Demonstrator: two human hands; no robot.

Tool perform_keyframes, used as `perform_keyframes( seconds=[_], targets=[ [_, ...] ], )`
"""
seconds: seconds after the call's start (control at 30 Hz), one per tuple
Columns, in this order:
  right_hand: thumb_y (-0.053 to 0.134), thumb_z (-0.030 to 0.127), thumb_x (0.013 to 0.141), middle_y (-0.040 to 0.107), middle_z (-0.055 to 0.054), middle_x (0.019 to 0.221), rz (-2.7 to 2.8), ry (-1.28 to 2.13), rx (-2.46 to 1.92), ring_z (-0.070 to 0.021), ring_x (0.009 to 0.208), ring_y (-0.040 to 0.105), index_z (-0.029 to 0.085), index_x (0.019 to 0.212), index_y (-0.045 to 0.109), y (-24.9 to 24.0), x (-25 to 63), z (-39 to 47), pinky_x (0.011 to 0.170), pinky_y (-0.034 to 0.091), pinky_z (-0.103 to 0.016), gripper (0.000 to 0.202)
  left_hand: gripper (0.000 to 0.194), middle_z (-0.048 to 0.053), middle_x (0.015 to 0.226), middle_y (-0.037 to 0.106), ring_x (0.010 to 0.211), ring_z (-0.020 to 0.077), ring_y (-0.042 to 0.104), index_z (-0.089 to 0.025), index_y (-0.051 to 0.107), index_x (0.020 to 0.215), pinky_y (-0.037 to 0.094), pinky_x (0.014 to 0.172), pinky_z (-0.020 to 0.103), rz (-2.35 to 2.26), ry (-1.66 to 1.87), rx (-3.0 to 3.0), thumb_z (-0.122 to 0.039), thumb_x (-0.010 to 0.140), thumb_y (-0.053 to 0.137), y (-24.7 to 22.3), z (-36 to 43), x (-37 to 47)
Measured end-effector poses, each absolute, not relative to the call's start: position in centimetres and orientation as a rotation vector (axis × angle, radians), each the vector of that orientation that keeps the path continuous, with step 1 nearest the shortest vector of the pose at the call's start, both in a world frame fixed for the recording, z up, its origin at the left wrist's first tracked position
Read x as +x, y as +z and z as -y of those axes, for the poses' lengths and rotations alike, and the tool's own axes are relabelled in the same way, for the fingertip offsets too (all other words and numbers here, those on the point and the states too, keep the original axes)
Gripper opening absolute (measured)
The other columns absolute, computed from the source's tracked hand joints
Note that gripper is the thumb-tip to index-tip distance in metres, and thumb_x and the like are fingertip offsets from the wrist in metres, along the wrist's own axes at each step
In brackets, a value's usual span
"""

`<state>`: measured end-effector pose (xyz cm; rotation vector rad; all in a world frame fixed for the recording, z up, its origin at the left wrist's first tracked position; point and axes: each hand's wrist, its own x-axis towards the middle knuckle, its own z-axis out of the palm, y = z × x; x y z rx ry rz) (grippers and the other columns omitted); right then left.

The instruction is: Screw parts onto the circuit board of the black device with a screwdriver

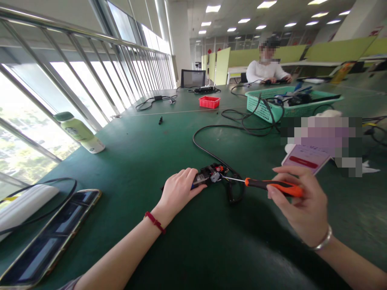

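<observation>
My left hand [180, 189] is closed around a dark handheld device [208, 175], pressing it down on the green table. The device's right end shows its inner parts, a silvery motor-like piece and red bits, and a black cable runs from that end. In my right hand [299, 205] is an orange and black screwdriver [272, 186], pinched by the handle between thumb and fingers. Its thin shaft points left, and the tip meets or nearly meets the exposed parts; contact is too small to tell. Beside the device lies a black loop-shaped piece [231, 193].
A teal basket [266, 112] of tools and cables stands at the back right, near a small red tray [209, 102]. At left are a bottle [80, 133] and a phone [54, 237]. Another phone [305, 157] stands at right. A person [266, 70] sits across the green table [145, 149].
</observation>
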<state>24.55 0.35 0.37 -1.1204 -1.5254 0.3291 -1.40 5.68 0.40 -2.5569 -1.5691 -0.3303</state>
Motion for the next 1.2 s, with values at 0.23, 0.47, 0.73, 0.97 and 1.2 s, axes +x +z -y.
perform_keyframes(
  seconds=[0.23, 0.47, 0.73, 0.97, 1.2],
  targets=[
    [0.063, 0.013, 0.073, 0.053, -0.001, 0.086, 1.530, 0.249, -1.057, -0.0137, 0.072, 0.058, 0.023, 0.106, 0.052, 0.50, 24.35, -0.29, 0.064, 0.051, -0.027, 0.036, 0.030, 0.003, 0.091, 0.062, 0.078, 0.0168, 0.060, -0.017, 0.049, 0.098, 0.043, 0.061, 0.027, 1.561, -0.338, -2.561, -0.044, 0.085, 0.052, 0.38, -5.74, -1.44],
    [0.059, 0.015, 0.078, 0.054, 0.002, 0.072, 1.625, 0.267, -1.143, -0.0101, 0.055, 0.053, 0.023, 0.094, 0.056, 0.54, 24.34, -0.25, 0.050, 0.045, -0.022, 0.018, 0.030, 0.003, 0.091, 0.062, 0.078, 0.0177, 0.060, -0.017, 0.049, 0.098, 0.043, 0.061, 0.028, 1.558, -0.336, -2.553, -0.044, 0.085, 0.053, 0.35, -5.71, -1.43],
    [0.062, 0.014, 0.073, 0.056, 0.002, 0.075, 1.592, 0.204, -1.090, -0.0125, 0.064, 0.057, 0.023, 0.102, 0.054, 0.74, 24.30, -0.31, 0.055, 0.048, -0.022, 0.031, 0.031, 0.003, 0.090, 0.062, 0.078, 0.0179, 0.060, -0.016, 0.049, 0.097, 0.044, 0.061, 0.028, 1.563, -0.328, -2.557, -0.044, 0.085, 0.053, 0.55, -5.70, -1.36],
    [0.052, 0.017, 0.081, 0.064, 0.004, 0.060, 1.753, 0.095, -1.219, -0.0084, 0.043, 0.054, 0.022, 0.075, 0.063, 1.27, 24.59, 0.22, 0.040, 0.039, -0.020, 0.014, 0.030, 0.003, 0.091, 0.062, 0.078, 0.0178, 0.060, -0.017, 0.049, 0.098, 0.043, 0.062, 0.028, 1.568, -0.317, -2.549, -0.044, 0.085, 0.052, 0.68, -5.59, -1.29],
    [0.051, 0.015, 0.080, 0.063, 0.005, 0.058, 1.731, 0.124, -1.130, -0.0069, 0.039, 0.051, 0.023, 0.077, 0.064, 1.20, 24.45, 0.37, 0.040, 0.039, -0.020, 0.015, 0.030, 0.003, 0.090, 0.062, 0.078, 0.0174, 0.060, -0.017, 0.049, 0.098, 0.043, 0.061, 0.028, 1.560, -0.331, -2.555, -0.044, 0.086, 0.051, 0.50, -5.63, -1.36]
  ],
)
